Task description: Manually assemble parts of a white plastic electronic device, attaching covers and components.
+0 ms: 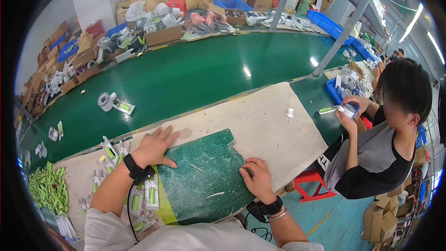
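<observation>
Both hands are flat on a green bubble-wrap sheet (pixel 204 176) lying on the cardboard-covered table (pixel 274 125). The left hand (pixel 153 148) is spread open, palm down at the sheet's upper left corner, and the right hand (pixel 257 179) presses its right edge with fingers curled, neither gripping anything. Small packaged green parts (pixel 139 200) sit just left of the sheet. A co-worker (pixel 385 148) sits to the right, holding a small white part (pixel 348 110).

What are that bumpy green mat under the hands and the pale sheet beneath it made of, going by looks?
The green mat looks like soft rubber or plastic: a dotted, slightly glossy surface with ragged, cut edges. The pale sheet under it seems to be cardboard or thick paper: matt beige, with stains and an uneven edge. The left hand and the right hand both rest flat on the mat.
</observation>
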Tool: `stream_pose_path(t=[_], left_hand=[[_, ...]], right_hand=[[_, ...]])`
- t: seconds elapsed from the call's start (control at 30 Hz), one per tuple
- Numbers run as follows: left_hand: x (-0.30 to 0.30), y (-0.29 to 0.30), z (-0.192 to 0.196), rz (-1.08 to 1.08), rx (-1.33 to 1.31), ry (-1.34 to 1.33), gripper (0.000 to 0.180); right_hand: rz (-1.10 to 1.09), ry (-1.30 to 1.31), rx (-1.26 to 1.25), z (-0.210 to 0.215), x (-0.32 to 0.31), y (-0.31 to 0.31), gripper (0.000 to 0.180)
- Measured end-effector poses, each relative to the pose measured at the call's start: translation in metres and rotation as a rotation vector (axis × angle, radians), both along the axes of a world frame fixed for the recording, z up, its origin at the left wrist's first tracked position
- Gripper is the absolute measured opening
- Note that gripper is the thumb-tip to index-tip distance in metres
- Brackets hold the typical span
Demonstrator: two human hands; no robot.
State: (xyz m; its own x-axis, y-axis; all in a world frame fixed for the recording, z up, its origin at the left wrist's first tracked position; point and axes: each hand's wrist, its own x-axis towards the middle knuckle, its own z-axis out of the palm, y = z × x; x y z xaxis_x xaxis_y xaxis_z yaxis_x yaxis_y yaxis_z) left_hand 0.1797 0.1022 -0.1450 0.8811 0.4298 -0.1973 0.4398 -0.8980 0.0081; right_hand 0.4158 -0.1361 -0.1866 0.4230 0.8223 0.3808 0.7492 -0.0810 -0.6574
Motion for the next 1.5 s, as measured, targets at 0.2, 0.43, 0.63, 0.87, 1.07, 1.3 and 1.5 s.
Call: stream_pose_path(t=[0.2, 0.43, 0.63, 0.87, 1.07, 1.3, 1.5], left_hand=[[-0.001, 0.001, -0.003, -0.007, 0.01, -0.01, 0.102], [-0.002, 0.001, -0.003, -0.004, 0.013, -0.009, 0.102], [0.0, 0.0, -0.001, -0.009, 0.007, -0.008, 0.102], [0.0, 0.002, -0.004, 0.001, -0.001, -0.008, 0.102], [0.002, 0.0, 0.004, 0.009, -0.019, -0.022, 0.101], [0.006, -0.003, 0.004, 0.0, -0.035, -0.021, 0.101], [0.005, -0.005, 0.004, 0.017, -0.023, 0.022, 0.101]], right_hand=[[0.004, -0.006, 0.003, 0.0, 0.0, 0.0, 0.01], [0.007, 0.0, 0.013, 0.0, -0.001, 0.0, 0.011], [0.004, -0.002, 0.012, 0.001, 0.0, -0.001, 0.01], [0.444, 0.396, -0.341, 0.026, 0.055, -0.003, 0.023], [-0.372, 0.353, 0.202, 0.037, 0.293, 0.015, 0.037], [-1.015, 0.233, 0.192, -0.009, 0.42, 0.024, 0.091], [-0.645, -0.087, 0.177, 0.03, 0.372, 0.057, 0.067]])
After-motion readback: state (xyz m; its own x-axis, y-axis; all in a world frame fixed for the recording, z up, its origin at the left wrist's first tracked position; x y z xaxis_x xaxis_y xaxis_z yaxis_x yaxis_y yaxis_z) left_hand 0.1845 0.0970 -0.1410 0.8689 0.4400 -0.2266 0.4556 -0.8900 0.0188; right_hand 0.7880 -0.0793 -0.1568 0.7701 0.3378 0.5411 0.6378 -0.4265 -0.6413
